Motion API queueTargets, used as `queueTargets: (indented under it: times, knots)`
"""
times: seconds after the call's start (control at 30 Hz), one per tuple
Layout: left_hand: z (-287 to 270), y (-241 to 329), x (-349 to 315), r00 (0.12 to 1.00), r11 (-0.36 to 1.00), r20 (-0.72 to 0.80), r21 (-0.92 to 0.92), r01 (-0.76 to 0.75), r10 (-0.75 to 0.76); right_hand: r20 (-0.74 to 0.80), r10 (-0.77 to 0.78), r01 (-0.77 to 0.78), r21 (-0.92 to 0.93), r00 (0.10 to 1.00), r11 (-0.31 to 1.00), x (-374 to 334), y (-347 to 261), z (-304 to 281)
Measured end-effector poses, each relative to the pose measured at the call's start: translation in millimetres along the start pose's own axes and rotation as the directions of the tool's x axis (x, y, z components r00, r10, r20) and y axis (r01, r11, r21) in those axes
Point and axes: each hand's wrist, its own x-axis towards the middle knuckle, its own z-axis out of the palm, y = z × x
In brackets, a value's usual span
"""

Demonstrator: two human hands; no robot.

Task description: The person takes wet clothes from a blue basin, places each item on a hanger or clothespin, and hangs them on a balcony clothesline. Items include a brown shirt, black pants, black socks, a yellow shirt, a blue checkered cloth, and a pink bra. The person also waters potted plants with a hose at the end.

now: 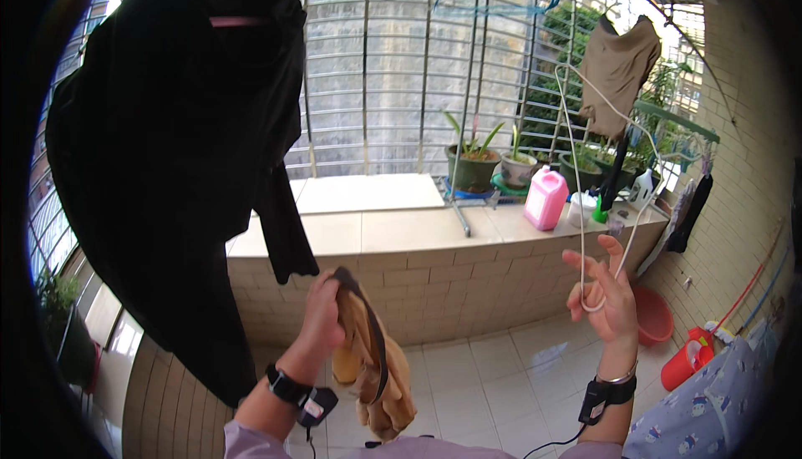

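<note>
My left hand (319,319) is closed round the top edge of a tan piece of clothing (368,367) with a dark brown band. The cloth hangs bunched below my fist, so its full shape is hidden. Over on the right, my right hand (616,300) holds a white clothes hanger (582,250) at its curved hook end, some fingers spread. The hanger's wide frame points up and away from me, with nothing on it. A large black garment (175,150) hangs at the left, close to my left hand.
Beyond a tiled ledge (401,229) stand window bars. The ledge carries potted plants (474,168) and a pink jug (546,198). A brown garment (616,71) and dark socks (692,215) hang at right. Below are a red basin (653,315), a red bucket (687,362) and patterned cloth (697,413).
</note>
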Motion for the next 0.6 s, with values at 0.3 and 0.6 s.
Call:
queueTargets:
  times: [0.3,0.6]
  knots:
    - [46,64,61,0.960,0.693,0.269,0.677,-0.250,0.083,0.446,0.492,-0.601,0.141,0.748,0.787,-131,72,-43]
    - [69,42,63,0.859,0.041,0.433,0.887,-0.460,0.272,0.349,0.658,-0.647,-0.167,0.667,0.744,-126,66,-2]
